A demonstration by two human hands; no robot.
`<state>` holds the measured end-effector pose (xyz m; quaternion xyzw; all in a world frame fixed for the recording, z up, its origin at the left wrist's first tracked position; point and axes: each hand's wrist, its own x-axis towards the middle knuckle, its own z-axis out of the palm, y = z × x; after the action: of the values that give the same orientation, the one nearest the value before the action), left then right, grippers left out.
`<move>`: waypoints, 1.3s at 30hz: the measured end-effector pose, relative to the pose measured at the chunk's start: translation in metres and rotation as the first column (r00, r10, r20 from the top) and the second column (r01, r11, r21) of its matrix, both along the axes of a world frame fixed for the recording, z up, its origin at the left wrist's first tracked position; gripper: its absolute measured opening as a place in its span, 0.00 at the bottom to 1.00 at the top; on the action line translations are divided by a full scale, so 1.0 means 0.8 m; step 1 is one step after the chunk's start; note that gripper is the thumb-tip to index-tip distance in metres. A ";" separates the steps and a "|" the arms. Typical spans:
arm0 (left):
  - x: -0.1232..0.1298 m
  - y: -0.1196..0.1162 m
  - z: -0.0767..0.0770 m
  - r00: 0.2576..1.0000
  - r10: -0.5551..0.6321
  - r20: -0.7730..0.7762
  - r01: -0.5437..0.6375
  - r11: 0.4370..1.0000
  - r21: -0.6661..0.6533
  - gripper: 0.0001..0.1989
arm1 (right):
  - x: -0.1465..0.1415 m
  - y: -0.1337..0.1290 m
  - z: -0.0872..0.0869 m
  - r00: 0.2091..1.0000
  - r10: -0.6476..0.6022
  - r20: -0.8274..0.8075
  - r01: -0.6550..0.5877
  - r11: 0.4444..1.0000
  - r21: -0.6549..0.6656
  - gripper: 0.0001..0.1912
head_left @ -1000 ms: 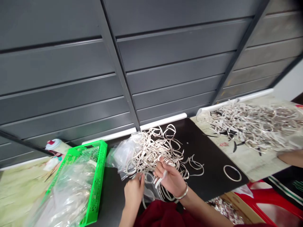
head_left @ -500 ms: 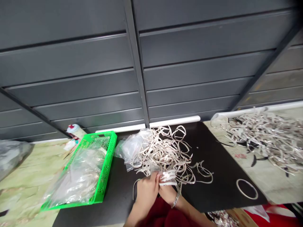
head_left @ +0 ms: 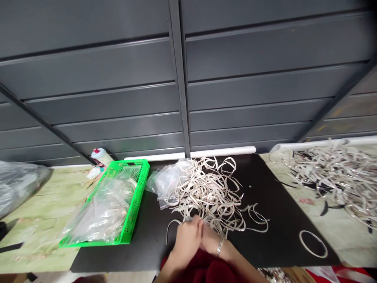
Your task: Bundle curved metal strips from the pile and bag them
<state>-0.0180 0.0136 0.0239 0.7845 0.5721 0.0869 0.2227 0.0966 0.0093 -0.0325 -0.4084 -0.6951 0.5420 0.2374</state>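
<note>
My left hand (head_left: 188, 236) and my right hand (head_left: 209, 238) are pressed together at the near edge of a tangled heap of cream-white bands (head_left: 209, 192). The fingers of both are closed, and a bit of clear plastic film shows at the fingertips, apparently a bag. Most of what they hold is hidden behind the hands. Just left of the heap lie flat clear zip bags (head_left: 169, 182). A single curved band (head_left: 168, 232) is beside my left hand. A silvery bracelet (head_left: 220, 245) circles my right wrist.
At left a green plastic crate (head_left: 129, 224) holds filled clear bags (head_left: 100, 216). A bottle (head_left: 101, 156) stands behind it. More bands (head_left: 335, 173) are heaped at right, and a lone ring (head_left: 313, 243) lies on the black mat (head_left: 277, 212). Grey panels (head_left: 241, 94) rise behind.
My hands have drawn slightly nearer to my body and closer together. The white, shiny bundle seen at my right hand earlier is now hidden. The whole view has shifted a little.
</note>
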 end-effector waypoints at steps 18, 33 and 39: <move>-0.082 0.041 -0.004 0.592 0.133 0.795 -0.016 0.988 -0.153 0.37 | 0.054 -0.002 0.088 0.916 -0.384 -0.113 0.379 0.742 0.554 0.09; -0.049 0.046 -0.041 0.437 0.450 0.779 0.005 0.865 -0.502 0.21 | 0.075 0.023 -0.021 0.910 -0.413 -0.023 0.406 0.902 -0.146 0.11; -0.069 0.059 -0.037 0.481 0.430 0.764 -0.080 0.889 -0.450 0.19 | 0.060 0.023 -0.008 0.857 -0.501 -0.118 0.497 0.865 -0.063 0.10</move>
<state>-0.0735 0.0610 -0.0057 0.4910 0.5077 0.3857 0.5937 0.1450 0.0280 -0.0392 -0.5418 -0.5403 0.4977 0.4085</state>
